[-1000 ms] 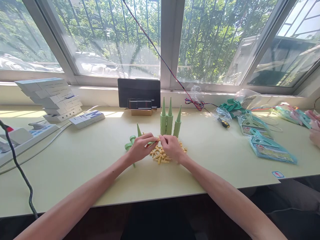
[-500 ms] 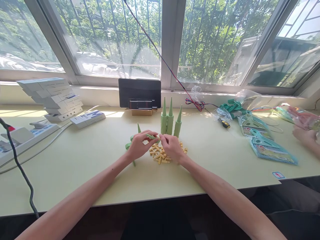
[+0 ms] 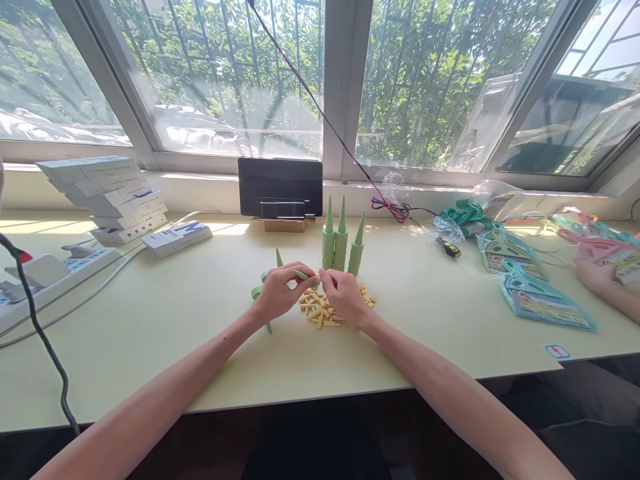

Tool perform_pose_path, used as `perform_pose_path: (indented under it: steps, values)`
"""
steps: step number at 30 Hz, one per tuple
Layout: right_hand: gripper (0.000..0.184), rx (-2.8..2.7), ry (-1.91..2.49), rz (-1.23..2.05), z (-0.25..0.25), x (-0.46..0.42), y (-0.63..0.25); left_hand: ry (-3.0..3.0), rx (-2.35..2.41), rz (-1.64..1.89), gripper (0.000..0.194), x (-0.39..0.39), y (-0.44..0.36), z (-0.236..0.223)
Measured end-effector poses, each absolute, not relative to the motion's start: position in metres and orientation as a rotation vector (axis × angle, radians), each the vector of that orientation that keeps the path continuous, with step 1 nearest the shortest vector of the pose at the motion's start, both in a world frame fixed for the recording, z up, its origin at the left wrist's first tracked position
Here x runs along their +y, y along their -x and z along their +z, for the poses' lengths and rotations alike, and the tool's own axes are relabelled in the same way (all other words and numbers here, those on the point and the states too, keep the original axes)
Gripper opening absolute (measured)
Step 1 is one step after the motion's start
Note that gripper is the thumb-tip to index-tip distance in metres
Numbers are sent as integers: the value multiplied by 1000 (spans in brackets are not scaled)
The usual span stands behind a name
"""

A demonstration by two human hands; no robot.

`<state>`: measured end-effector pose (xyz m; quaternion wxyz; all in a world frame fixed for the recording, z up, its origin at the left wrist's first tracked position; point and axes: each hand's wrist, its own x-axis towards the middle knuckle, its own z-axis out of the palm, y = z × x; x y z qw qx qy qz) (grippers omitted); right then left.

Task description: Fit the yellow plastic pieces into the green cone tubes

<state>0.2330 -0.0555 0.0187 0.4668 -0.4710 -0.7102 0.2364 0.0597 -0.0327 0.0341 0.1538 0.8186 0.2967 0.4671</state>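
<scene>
My left hand [image 3: 280, 292] is closed in a pinch on a slim green tapered piece [image 3: 301, 274]. Fingertip to fingertip with it, my right hand [image 3: 345, 295] is closed too; a small pale bit shows between the hands, but what the right fingers hold is mostly hidden. Beneath both hands lies a loose pile of small yellow pieces [image 3: 314, 309]. Just behind the right hand stand several green pointed towers [image 3: 341, 248]. More green parts [image 3: 257, 292], with a green cone [image 3: 279, 256] pointing up, are partly covered by my left hand.
A black tablet [image 3: 280, 180] leans by the window with a phone [image 3: 281, 209] before it. White boxes [image 3: 123, 200] and a power strip [image 3: 65, 280] are left. Bagged dustpan sets [image 3: 545, 297] and a utility knife [image 3: 449, 247] lie right, near another person's hand [image 3: 600, 275].
My hands stay in nearly the same place, and the green piece has tilted slightly in my left fingers. At far right, the other person's hand has shifted left with a pink packaged item.
</scene>
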Motion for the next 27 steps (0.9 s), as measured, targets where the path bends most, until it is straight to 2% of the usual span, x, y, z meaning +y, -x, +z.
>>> perform_pose_path:
  steps: [20,27]
  values:
    - [48,-1706,1160,636,18,-55,-232,-2335,911,1331,17,-34,-62,37]
    - [50,-1668,1170,641,22,-59,-232,-2075,1129,1533,36,-26,-54,39]
